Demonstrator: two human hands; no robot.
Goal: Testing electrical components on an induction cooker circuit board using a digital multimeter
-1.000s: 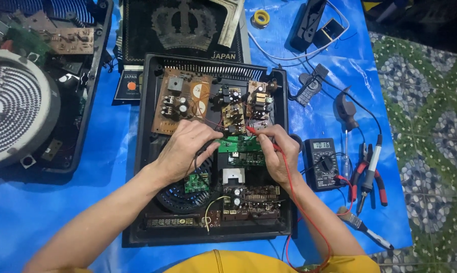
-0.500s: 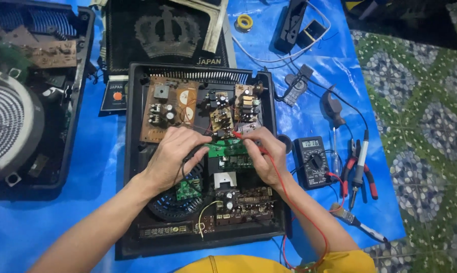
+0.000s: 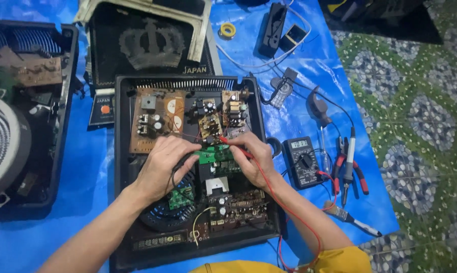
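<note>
Red probe [image 3: 234, 145], gripped in right hand [image 3: 252, 161], points up-left onto green board [image 3: 214, 154]; left hand [image 3: 162, 163] grips black probe.

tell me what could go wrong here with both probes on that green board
The red probe in the right hand sits among tightly packed parts on the green board; a slip might bridge neighbouring contacts. The red lead trails across the open case and could snag, jerking the tip. The left hand hides its probe tip.

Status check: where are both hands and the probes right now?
Left hand and right hand both on the green circuit board. Right hand pinches red probe. Multimeter sits right of the casing. Nothing blocking.
</note>
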